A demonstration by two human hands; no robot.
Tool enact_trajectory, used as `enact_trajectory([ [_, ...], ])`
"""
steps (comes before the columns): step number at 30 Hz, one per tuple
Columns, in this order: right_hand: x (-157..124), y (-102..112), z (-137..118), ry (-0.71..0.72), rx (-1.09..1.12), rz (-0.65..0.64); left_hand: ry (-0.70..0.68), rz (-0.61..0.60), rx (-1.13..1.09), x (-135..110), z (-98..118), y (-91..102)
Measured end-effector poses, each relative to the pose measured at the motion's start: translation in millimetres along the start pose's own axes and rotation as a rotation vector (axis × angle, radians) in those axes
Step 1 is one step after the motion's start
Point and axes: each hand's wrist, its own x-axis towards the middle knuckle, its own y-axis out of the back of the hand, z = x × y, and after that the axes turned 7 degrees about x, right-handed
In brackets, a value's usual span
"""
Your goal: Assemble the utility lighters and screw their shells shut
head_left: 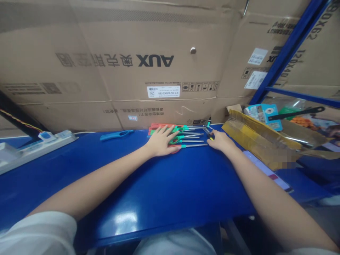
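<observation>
Blue worktop (170, 202) carries a blue plastic tool (116, 135) at left. Rightward, the left hand (162, 141) lies flat on a row of screwdrivers (190, 141); the right hand (220, 140), well apart, rests at their tips, any grip unclear. Further right, an open carton (255, 136) holds cards (262, 116).

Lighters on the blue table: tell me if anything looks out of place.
Two things stand out. The blue lighter lies alone, well left of the green and red lighters under the left hand. By the right hand, a black-and-yellow tool lies at an angle to their row.
</observation>
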Motion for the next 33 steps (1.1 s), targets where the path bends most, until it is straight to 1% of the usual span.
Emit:
enact_trajectory([
  [4,-5.0,0.7,-7.1,-0.016,-0.006,-0.007,0.086,0.023,0.052,-0.3,-1.1,0.0],
  [7,-6.4,-0.9,-6.8,-0.01,0.005,0.009,0.118,0.05,0.107,-8.3,-0.3,-0.4],
  [9,-6.8,-2.9,-5.3,0.016,0.019,0.042,0.136,0.062,0.135,-14.6,-0.9,-0.5],
  [11,-6.7,-6.3,-5.5,0.076,0.044,0.106,0.167,0.063,0.147,-19.7,-2.5,-0.7],
  [14,-3.2,-15.7,-12.7,0.221,0.124,0.207,0.207,0.036,0.134,-23.5,-5.1,-1.1],
  [16,2.9,-25.3,-20.9,0.31,0.201,0.231,0.216,0.024,0.108,-24.0,-6.0,-1.5],
  [18,12.2,-36.4,-28.7,0.347,0.275,0.235,0.225,0.017,0.073,-24.1,-6.2,-1.7],
  [20,24.1,-46.7,-34.0,0.319,0.338,0.246,0.246,-0.008,0.03,-24.8,-6.2,-1.4],
  [23,44.8,-55.3,-36.9,0.223,0.411,0.26,0.26,-0.054,-0.026,-27.3,-7.0,0.5],
  [26,64.1,-55.0,-38.1,0.113,0.476,0.25,0.253,-0.059,-0.063,-30.3,-7.8,3.7],
  [29,76.4,-51.8,-40.7,0.023,0.548,0.239,0.277,-0.076,-0.114,-32.5,-7.3,6.5],
  [33,79.2,-52.1,-45.2,-0.012,0.655,0.235,0.302,-0.065,-0.17,-33.8,-4.9,6.8],
])
